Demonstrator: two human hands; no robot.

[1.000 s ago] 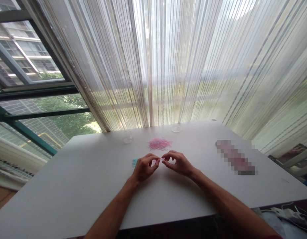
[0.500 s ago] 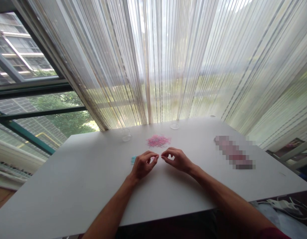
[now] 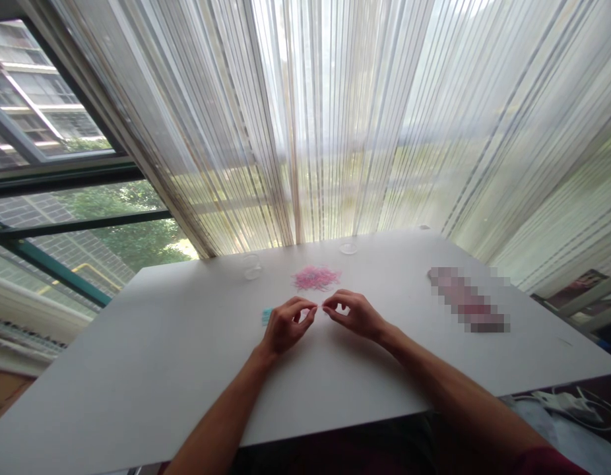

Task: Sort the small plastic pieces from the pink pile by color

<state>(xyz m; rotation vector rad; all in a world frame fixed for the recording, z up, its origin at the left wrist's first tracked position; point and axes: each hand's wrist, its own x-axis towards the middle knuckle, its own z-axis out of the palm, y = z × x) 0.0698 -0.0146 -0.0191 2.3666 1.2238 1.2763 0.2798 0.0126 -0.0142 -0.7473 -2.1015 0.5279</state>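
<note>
My left hand (image 3: 289, 324) and my right hand (image 3: 353, 313) face each other over the middle of the white table (image 3: 177, 369). Each has thumb and forefinger pinched together, the tips a small gap apart. A tiny pink strip (image 3: 320, 306) shows between the fingertips; its exact shape is too small to make out. Just beyond the hands lies a loose pile of thin pink strips (image 3: 315, 278), with some bluish bits among them. A turquoise piece (image 3: 266, 317) rests beside my left hand, partly hidden by it.
At the back of the table are a clear open container (image 3: 252, 268) and a clear round lid or dish (image 3: 349, 249). A blurred-out reddish long object (image 3: 468, 300) lies to the right. A striped sheer curtain (image 3: 335, 132) hangs along the far edge.
The hands stay almost in place, with the right fingertips shifted very slightly. A bit of pink now shows between the fingertips. The view has moved a little.
</note>
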